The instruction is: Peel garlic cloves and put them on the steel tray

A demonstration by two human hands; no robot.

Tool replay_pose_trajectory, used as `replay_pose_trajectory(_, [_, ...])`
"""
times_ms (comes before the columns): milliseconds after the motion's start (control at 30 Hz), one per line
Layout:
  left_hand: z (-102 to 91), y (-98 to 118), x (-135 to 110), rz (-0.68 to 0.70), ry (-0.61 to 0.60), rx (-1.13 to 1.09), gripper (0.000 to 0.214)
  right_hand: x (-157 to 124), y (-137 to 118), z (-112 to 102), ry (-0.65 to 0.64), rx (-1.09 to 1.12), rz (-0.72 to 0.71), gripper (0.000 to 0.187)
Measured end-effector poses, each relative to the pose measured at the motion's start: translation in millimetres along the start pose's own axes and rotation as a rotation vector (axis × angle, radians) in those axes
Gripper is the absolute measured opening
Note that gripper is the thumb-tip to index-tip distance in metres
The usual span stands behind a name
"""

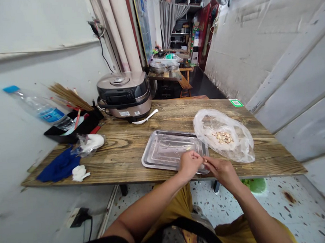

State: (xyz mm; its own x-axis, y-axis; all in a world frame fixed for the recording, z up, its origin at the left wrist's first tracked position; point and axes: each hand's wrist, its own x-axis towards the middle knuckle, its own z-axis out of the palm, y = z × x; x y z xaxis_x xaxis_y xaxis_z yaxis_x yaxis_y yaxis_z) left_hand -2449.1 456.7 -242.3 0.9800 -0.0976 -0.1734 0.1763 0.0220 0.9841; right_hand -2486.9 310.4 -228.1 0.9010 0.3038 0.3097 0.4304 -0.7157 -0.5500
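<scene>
Your left hand (190, 163) and right hand (222, 171) meet, pinching a small tan piece (205, 161) by the rectangular silver metal tray's (159, 151) near-right corner, and you seem barely started: one pale sliver (188, 148) inside, a beige-brown heap (223, 137) left in the translucent plastic bag (243, 146).

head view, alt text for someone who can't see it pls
A person's left hand and right hand meet, pinched, at the near right corner of a metal tray on a wooden table; anything held is too small to identify. An open plastic bag with pale pieces lies right; a rice cooker and white spoon sit beyond.
</scene>
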Motion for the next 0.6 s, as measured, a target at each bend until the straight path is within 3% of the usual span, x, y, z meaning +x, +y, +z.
replay_pose_trajectory(67, [-6.2,5.2,2.9,-0.073,-0.029,-0.168,0.009,1.5,-4.2,-1.7,0.022,0.344,0.152,0.03])
replay_pose_trajectory(133, [-12.2,9.9,1.8,-0.178,-0.152,-0.35,0.017,3.5,-7.8,-3.4,-0.005,0.63,0.284,0.036])
replay_pose_trajectory(200, [-16.0,13.0,-3.1,-0.234,-0.283,-0.443,0.024,4.9,-8.9,-4.5,-0.036,0.766,0.344,0.04])
replay_pose_trajectory(367, [-13.2,13.6,-16.3,-0.104,-0.414,-0.368,0.036,3.8,-4.7,-5.7,-0.033,0.662,0.3,0.037])
replay_pose_trajectory(500, [-7.4,13.6,-18.1,0.034,-0.363,-0.275,0.034,3.5,-7.5,-7.8,0.013,0.536,0.267,0.036])
replay_pose_trajectory(600, [-5.2,12.9,-17.0,0.068,-0.326,-0.275,0.029,4.0,-15.4,-8.2,0.033,0.633,0.305,0.038])
